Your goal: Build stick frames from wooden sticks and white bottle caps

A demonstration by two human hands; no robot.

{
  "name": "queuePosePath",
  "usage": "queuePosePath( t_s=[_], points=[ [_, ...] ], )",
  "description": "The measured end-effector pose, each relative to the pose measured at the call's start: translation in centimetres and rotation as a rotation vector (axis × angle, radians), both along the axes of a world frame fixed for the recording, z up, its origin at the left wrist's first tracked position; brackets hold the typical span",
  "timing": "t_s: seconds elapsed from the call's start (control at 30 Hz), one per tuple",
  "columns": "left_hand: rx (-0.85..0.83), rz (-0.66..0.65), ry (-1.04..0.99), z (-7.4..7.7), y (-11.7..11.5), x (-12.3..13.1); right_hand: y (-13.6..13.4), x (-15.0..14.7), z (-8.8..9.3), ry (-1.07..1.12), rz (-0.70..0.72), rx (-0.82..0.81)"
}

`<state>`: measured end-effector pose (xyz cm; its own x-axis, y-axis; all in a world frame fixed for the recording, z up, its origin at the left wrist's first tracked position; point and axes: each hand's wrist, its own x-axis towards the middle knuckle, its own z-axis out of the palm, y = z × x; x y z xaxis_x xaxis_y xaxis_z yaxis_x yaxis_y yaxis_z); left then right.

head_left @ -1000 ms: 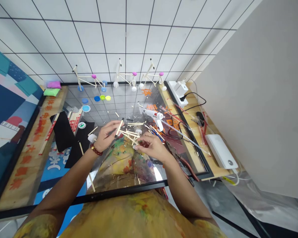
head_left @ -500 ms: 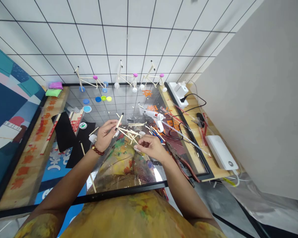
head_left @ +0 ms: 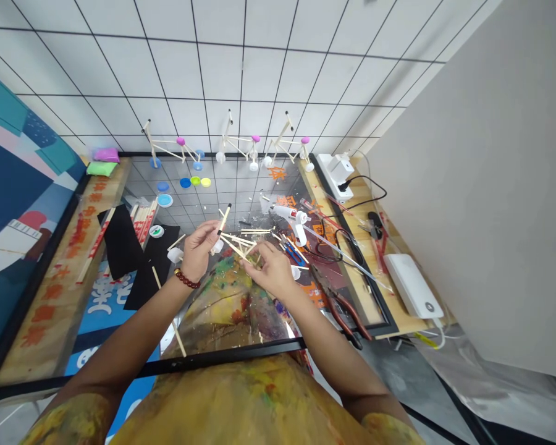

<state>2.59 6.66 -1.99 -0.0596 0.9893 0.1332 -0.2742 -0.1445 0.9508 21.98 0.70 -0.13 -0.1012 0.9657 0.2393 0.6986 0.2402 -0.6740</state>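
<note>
The left hand (head_left: 198, 251) and the right hand (head_left: 273, 270) both pinch one wooden-stick frame (head_left: 233, 247), left of the white glue gun (head_left: 291, 216).

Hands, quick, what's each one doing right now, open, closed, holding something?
Left hand: closed, holding the stick frame near its black-tipped crossbar.
Right hand: closed, fingers pinching the stick frame's other end.

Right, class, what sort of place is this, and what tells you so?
Probably a craft workspace: three wheeled stick models stand along the far edge of the table, a white glue gun rests on it, and the left hand and right hand hold a stick frame.
</note>
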Motion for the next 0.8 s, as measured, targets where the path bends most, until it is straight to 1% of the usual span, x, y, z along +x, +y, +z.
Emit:
queuePosePath(
  t_s=[0.1, 0.17, 0.3, 0.4, 0.43, 0.5, 0.57, 0.63, 0.7, 0.8],
  points=[
    [-0.008, 0.018, -0.01, 0.2, -0.1, 0.2, 0.1, -0.1, -0.4, -0.041, -0.029, 0.031],
    [-0.01, 0.017, -0.001, 0.1, -0.1, 0.3, 0.1, -0.1, -0.7, -0.037, -0.041, 0.042],
    [0.015, 0.015, 0.036, -0.6, 0.1, 0.1, 0.2, 0.2, -1.1, 0.101, -0.058, 0.069],
    [0.028, 0.005, 0.062, -0.9, 0.2, -0.2, 0.3, 0.3, -1.1, 0.177, -0.039, 0.064],
    [0.038, -0.017, 0.067, -0.9, 0.1, -0.3, 0.4, 0.3, -1.0, 0.192, -0.027, 0.057],
    [0.065, -0.107, 0.078, -0.6, 0.0, -0.5, 0.5, 0.4, -1.0, 0.213, -0.011, 0.049],
    [0.084, -0.219, 0.101, -0.1, -0.2, -0.7, 0.6, 0.5, -0.9, 0.231, -0.022, 0.063],
    [0.083, -0.298, 0.149, 0.3, -0.3, -0.8, 0.6, 0.6, -0.9, 0.253, -0.04, 0.075],
    [0.084, -0.321, 0.202, 0.7, -0.4, -0.8, 0.7, 0.8, -0.9, 0.279, -0.049, 0.08],
    [0.122, -0.32, 0.27, 0.7, -0.3, -0.8, 0.7, 0.9, -0.8, 0.308, -0.038, 0.092]
  ],
)
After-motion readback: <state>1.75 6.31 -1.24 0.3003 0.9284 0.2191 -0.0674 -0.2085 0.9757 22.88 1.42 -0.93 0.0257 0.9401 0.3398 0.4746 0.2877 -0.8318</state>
